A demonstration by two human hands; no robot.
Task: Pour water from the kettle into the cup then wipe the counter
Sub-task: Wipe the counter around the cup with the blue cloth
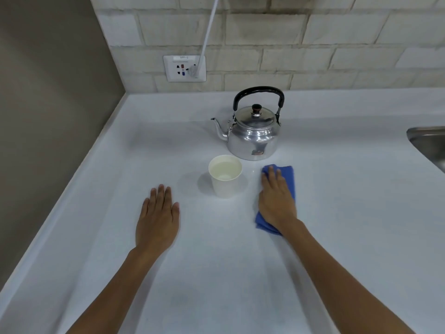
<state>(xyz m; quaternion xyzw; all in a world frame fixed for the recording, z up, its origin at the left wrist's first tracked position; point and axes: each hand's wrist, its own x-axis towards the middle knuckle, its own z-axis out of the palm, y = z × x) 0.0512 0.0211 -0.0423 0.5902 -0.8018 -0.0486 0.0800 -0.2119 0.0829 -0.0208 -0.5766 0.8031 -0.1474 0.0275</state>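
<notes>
Here the 2 hands lie on the white counter (pixel 337 213). The left hand (pixel 157 219) is flat on the bare surface, palm down, fingers stretched and close together, and it holds nothing. The right hand (pixel 277 201) is also flat, palm down, and it presses on a folded blue cloth (pixel 290 179); the cloth shows beyond the fingertips and along the outer side of the hand, and 1 corner comes out under the wrist. Between the hands stands a white paper cup (pixel 225 175), upright, with clear water inside; it is just beside the right hand but not touching it. Behind the cup stands the metal kettle (pixel 252 136), upright, lid on, black handle raised, spout pointing to the left. On the tiled wall behind is a socket (pixel 185 68) with a white cable (pixel 208 32) plugged in. At the right edge a part of a steel sink (pixel 428 143) is visible.
</notes>
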